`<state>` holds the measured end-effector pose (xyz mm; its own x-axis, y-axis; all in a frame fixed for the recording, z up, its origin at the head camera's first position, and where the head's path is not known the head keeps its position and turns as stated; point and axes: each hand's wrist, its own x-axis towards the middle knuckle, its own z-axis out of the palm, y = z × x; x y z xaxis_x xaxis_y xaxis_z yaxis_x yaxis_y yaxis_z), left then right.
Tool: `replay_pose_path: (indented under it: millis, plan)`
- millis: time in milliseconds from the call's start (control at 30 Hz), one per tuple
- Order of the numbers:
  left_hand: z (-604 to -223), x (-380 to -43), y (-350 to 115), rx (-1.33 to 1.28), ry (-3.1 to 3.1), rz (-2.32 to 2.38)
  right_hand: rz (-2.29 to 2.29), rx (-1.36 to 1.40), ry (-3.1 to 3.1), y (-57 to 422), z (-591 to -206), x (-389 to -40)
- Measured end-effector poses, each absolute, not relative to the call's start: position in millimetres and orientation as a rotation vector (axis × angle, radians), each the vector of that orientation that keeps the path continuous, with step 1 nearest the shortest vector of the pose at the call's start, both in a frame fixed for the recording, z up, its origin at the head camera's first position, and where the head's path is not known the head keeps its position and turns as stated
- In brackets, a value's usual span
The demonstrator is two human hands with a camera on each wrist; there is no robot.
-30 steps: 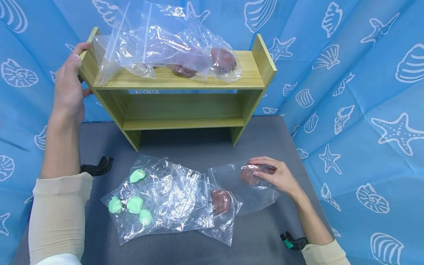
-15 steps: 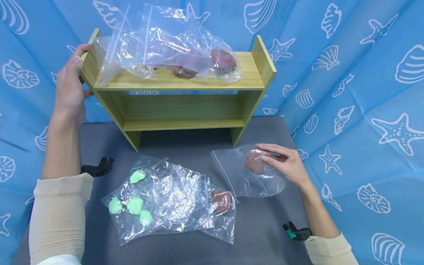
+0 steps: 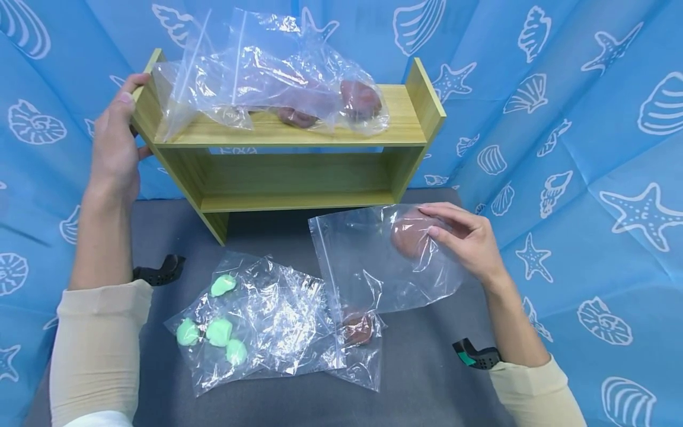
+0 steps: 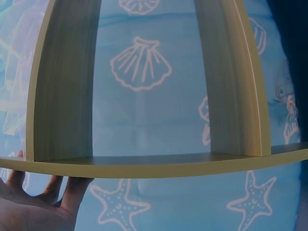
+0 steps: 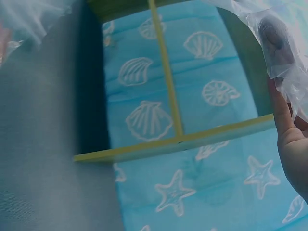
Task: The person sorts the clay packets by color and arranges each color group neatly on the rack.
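Observation:
My left hand grips the left side panel of a small two-tier wooden shelf near its top; in the left wrist view its fingers lie against the panel. My right hand pinches a clear zip bag at its right part, around a reddish-brown lump inside. That bag hangs in front of the shelf's right leg. Its lower left corner overlaps another bag with a reddish-brown lump on the table. In the right wrist view, the held bag shows at the upper right.
On the grey table lies a clear zip bag with several pale green lumps. Clear bags with reddish-brown lumps lie on the shelf's top tier. A blue shell-patterned curtain surrounds the table.
My right hand has lifted the bag with the reddish-brown lump off the table pile, up toward the shelf. My left hand stays on the side panel.

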<state>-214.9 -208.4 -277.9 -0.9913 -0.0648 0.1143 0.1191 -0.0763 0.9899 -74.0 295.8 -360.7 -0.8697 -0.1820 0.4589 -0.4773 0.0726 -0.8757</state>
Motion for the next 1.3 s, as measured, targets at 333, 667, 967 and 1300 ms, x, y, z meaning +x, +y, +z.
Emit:
replay_pose_path:
  millis: [333,667,967,1300]
  plan:
    - [-279,-214,-208,-0.056,-2.031,-2.223,2.008,0.805,-1.853,286,-318,-89]
    - [-279,-212,-208,-0.048,-2.032,-2.21,2.206,0.822,-1.565,272,-284,-112]
    - [-277,-215,-207,-0.07,-2.029,-2.22,2.299,0.64,-1.515,263,-250,-130]
    - [-278,-213,-207,-0.071,-2.03,-2.2,2.19,0.524,-1.559,257,-225,-158]
